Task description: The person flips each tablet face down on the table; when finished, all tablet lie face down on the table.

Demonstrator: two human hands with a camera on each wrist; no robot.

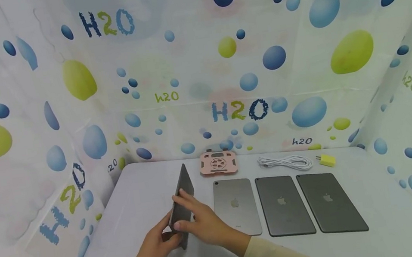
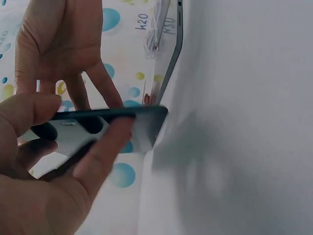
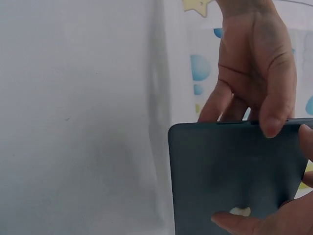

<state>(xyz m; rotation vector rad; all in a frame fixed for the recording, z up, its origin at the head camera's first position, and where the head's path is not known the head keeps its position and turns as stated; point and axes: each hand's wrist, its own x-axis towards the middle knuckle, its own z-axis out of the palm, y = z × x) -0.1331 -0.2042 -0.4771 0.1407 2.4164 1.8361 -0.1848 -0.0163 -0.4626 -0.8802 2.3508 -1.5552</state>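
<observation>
A dark grey tablet stands on edge, tilted, above the left part of the white table. My left hand grips its near long edge, the thumb on the back and the other fingers on the screen side. My right hand touches the back with mostly straight fingers and thumb. In the right wrist view, one digit of the right hand lies beside the pale logo. The left wrist view shows the glossy screen facing the left hand.
To the right lie a silver tablet and two dark grey tablets, backs up. Behind them are a pink case-like object, a coiled white cable and a yellow plug adapter. Printed sheeting surrounds the table.
</observation>
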